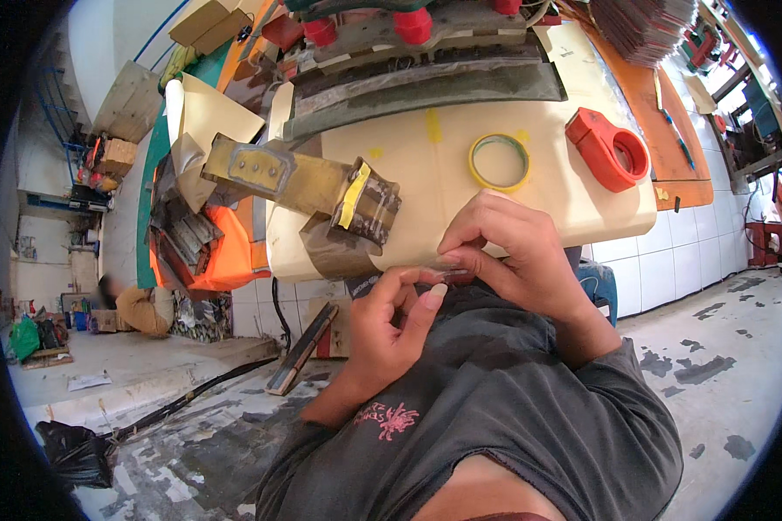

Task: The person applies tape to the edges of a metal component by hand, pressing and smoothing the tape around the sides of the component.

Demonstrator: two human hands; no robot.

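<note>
Pinching a thin clear strip (439, 271) between our left hand (387, 326) and right hand (508, 252) | light, limp, likely sticky – grip ends | yellow tape roll (499, 162) far.

The person wears a dark grey long-sleeved shirt of soft cloth. Both sleeves are pushed up, so the forearms are bare from below the elbow. The cloth makes many folds around the elbows and across the chest. On the left sleeve there is a small pink print, a spiky shape with some letters beside it. The left hand (389, 323) and the right hand (517, 252) are bare, without gloves, rings or watch. The nails on the fingers (432, 297) are rather long.
</note>
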